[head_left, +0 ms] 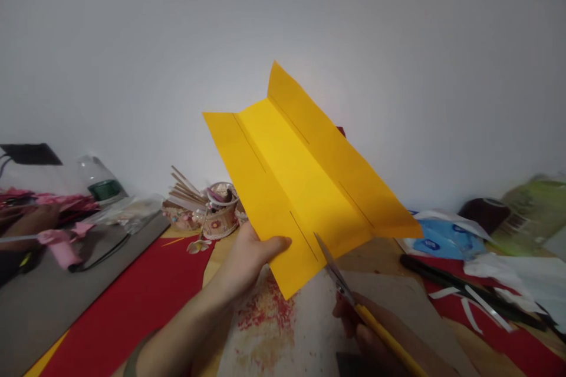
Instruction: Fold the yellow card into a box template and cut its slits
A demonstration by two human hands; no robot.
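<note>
Left hand (254,247) — grip pinching creased yellow sheet (296,171) at lower-left edge, sheet spanning frame centre. Right hand (368,343), bottom right of centre — grip curling round scissors (342,288), blade overlapping sheet's lower edge.

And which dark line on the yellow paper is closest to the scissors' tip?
The lower-left line, on the flap the left hand holds; the tip of the scissors is right beside it. The two upper lines and the lower-right line sit farther off.
</note>
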